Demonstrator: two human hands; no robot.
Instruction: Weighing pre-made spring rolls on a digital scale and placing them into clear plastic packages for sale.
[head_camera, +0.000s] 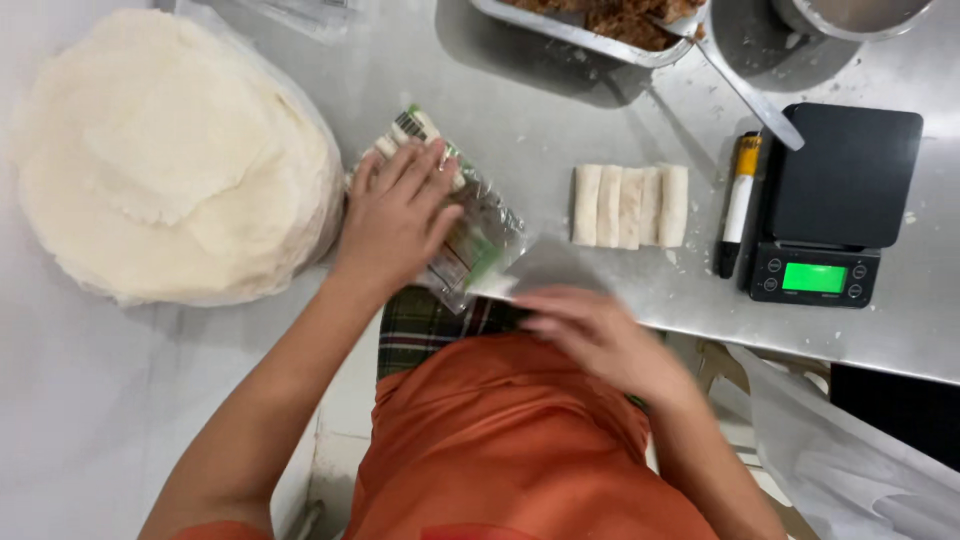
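1. Head view, landmark: the clear plastic packet (470, 225) of pale rolls is lying at the near edge of the steel table (560, 110).
2. The left hand (395, 220) is pressing flat on the packet, fingers spread wide over its top end, palm down, likely pinning it so it cannot slide. The forearm is running down and left toward the body.
3. The right hand (595, 335) is hovering just below and right of the packet, blurred by motion; fingers are reaching toward the packet's open lower corner, but whether they are pinching the film I cannot tell.
4. Left of the packet, a tall stack of round white wrappers (170, 150) is sitting in a plastic bag (touching the packet's far end).
5. Right of the packet, five finished rolls (630, 205) are lying side by side, apart from it, probably staged for packing.
6. Further right: a marker pen (738, 200), then a black digital scale (835, 205) with a lit green display.
7. Beyond the packet: a metal tray of brown filling (600, 25).
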